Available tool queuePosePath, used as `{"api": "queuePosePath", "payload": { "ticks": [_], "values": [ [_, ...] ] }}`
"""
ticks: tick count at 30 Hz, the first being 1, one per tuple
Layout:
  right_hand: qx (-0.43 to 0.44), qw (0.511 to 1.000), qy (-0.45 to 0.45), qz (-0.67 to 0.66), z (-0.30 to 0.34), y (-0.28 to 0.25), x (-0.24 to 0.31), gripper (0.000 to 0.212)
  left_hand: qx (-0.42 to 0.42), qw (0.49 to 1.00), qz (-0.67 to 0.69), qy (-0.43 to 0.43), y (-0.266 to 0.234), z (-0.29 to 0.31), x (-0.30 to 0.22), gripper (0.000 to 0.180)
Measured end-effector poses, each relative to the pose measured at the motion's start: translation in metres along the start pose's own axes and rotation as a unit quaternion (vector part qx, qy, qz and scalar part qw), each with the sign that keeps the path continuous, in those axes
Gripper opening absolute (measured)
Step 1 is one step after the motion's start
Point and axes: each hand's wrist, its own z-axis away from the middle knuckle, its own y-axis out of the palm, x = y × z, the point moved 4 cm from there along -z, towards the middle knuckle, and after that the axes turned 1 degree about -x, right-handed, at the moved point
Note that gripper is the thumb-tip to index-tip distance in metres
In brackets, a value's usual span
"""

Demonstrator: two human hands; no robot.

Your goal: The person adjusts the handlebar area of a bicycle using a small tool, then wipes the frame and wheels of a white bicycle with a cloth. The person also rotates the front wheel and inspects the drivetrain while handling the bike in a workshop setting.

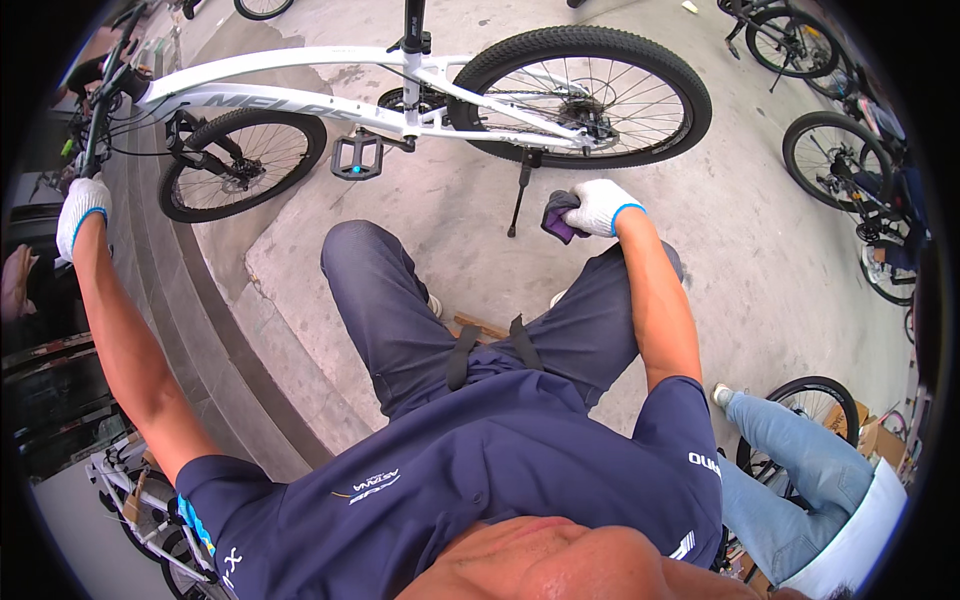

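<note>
A white bicycle (290, 100) stands across in front of me, its handlebar (97, 130) on the left and rear wheel (690, 100) on the right. My left hand (84, 212), in a white knit glove with a blue cuff, is closed round the near end of the handlebar. Bunched in my right hand (603, 208), gloved the same way, is a dark grey and purple cloth (560, 218). That hand is just above my right knee, apart from the bicycle. The kickstand (521, 195) is down, and a black pedal (357, 158) faces me.
Grey steps (190, 300) run along the left side. Several bicycles stand at the right, one with its wheel (835, 160) toward me. Behind me on the right is a person in light blue jeans (790, 450), beside another bicycle wheel (825, 385). A white bicycle (140, 500) stands lower left.
</note>
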Motion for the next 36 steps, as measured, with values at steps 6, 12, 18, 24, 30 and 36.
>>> {"api": "queuePosePath", "payload": {
  "ticks": [6, 12, 18, 24, 30, 36],
  "values": [
    [0.022, 1.0, -0.009, 0.013, -0.003, -0.017, -0.033, 0.043, 0.041, 0.999, 0.025, 0.004, 0.0, 0.006, -0.014, 0.061],
    [0.028, 0.999, -0.011, 0.026, -0.002, -0.034, -0.051, 0.041, 0.057, 0.998, -0.001, 0.036, 0.008, 0.004, -0.021, 0.059],
    [0.05, 0.998, 0.001, 0.025, -0.01, -0.049, -0.065, 0.037, 0.054, 0.998, 0.013, 0.037, 0.005, 0.022, -0.029, 0.06],
    [0.047, 0.999, -0.009, 0.022, -0.018, -0.059, -0.064, 0.044, 0.069, 0.997, 0.027, 0.024, 0.003, 0.04, -0.025, 0.06],
    [-0.101, 0.976, 0.187, -0.039, -0.054, -0.081, -0.088, 0.051, 0.058, 0.997, 0.023, 0.045, 0.011, 0.036, -0.015, 0.063],
    [-0.081, 0.887, 0.319, -0.324, -0.135, -0.033, -0.142, 0.06, 0.066, 0.997, 0.035, 0.025, 0.009, 0.038, -0.013, 0.064]
  ]
}}
